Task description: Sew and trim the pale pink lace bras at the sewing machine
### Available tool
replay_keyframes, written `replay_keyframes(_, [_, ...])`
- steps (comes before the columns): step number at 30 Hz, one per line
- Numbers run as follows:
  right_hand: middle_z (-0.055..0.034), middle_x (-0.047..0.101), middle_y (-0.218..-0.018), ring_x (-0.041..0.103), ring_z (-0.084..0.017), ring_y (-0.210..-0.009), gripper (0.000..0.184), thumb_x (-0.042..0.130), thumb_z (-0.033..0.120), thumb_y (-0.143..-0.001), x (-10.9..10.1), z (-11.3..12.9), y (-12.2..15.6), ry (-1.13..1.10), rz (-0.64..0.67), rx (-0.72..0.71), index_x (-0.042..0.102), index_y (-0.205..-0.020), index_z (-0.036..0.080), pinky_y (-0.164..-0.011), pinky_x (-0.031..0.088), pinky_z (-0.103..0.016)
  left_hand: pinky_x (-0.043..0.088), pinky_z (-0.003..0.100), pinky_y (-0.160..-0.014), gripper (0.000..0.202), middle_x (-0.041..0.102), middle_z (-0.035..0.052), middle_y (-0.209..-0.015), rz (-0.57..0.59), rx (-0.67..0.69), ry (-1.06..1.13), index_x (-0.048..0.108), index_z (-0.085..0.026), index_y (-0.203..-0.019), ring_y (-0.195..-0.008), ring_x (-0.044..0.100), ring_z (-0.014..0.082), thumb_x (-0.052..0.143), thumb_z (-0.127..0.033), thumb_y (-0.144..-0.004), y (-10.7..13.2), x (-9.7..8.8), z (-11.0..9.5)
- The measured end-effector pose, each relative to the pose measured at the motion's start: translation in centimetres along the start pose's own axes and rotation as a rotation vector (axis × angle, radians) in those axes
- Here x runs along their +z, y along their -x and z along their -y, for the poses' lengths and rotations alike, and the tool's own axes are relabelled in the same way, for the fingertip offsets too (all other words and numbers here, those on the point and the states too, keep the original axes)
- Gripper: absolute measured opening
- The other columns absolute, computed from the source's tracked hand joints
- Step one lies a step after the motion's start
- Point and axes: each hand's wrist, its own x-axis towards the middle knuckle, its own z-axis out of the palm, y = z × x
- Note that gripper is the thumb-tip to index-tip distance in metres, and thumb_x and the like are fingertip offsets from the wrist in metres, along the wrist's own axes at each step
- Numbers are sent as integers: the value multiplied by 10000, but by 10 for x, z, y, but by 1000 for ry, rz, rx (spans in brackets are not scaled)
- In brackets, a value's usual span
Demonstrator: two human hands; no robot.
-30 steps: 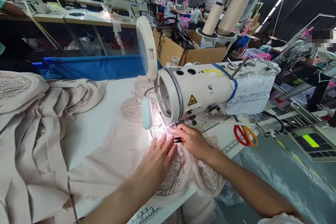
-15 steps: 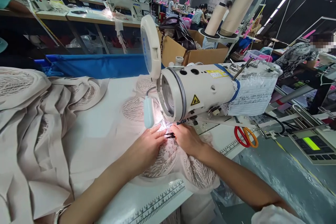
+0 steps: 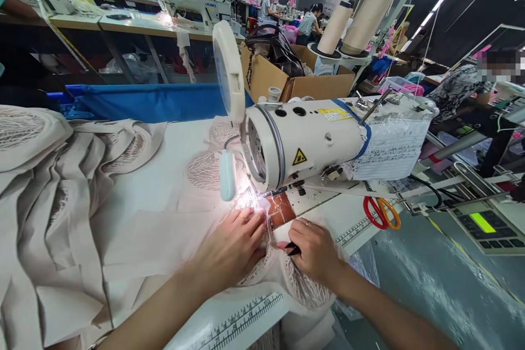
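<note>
My left hand [image 3: 235,238] is at the lit sewing area, fingers bent and close together on a pale beige lace fabric piece [image 3: 305,281]. Its thumb is partly hidden. Lower right of it, my right hand [image 3: 315,246] is closed around small black thread snips [image 3: 293,249], their dark tip poking out beside the fabric edge. The white sewing machine head [image 3: 311,139] stands just beyond both hands. Between the hands and the machine, a reddish-brown plate [image 3: 281,210] shows on the machine bed. Glare hides the needle.
Beige lace pieces [image 3: 61,186] lie piled on the left. A pale blue lamp [image 3: 227,175] hangs by the needle area. Red and orange scissors [image 3: 381,213] hang at right, near a control panel [image 3: 484,224]. Behind stand a cardboard box [image 3: 320,87] and thread cones [image 3: 334,27].
My right hand has moved right and toward me, away from the needle area, with the snips. My left hand has shifted slightly toward me. The reddish-brown plate has come into view.
</note>
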Motion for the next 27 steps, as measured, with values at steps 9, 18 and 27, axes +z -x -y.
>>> replay_keyframes(9, [27,778,-864,700,-179,-748,628,598,136,-797,-21,-26,-54,-59,412,19,511,-1396,306,-613,383,-249,413,441,-1019,302,755,71,-1027,-142,67,65,704,-142,-1108,-1004,663,239,423,-214,-1024,-8,1,5])
replay_keyframes(18, [-17,793,-886,708,-219,-787,674,593,167,-768,-19,-21,-71,72,482,22,536,-1422,318,-618,382,-282,392,455,-997,313,728,81,-1064,-121,66,47,720,-140,-994,-1045,617,253,412,-187,-1021,-9,-2,6])
replay_keyframes(27, [-26,779,-1008,691,-209,-912,532,591,191,-820,-19,-24,-76,27,496,9,615,-1340,303,-694,426,-269,292,487,-1059,350,732,93,-1045,-107,18,-34,682,-145,-1075,-1132,605,281,355,-267,-1051,-3,-4,10])
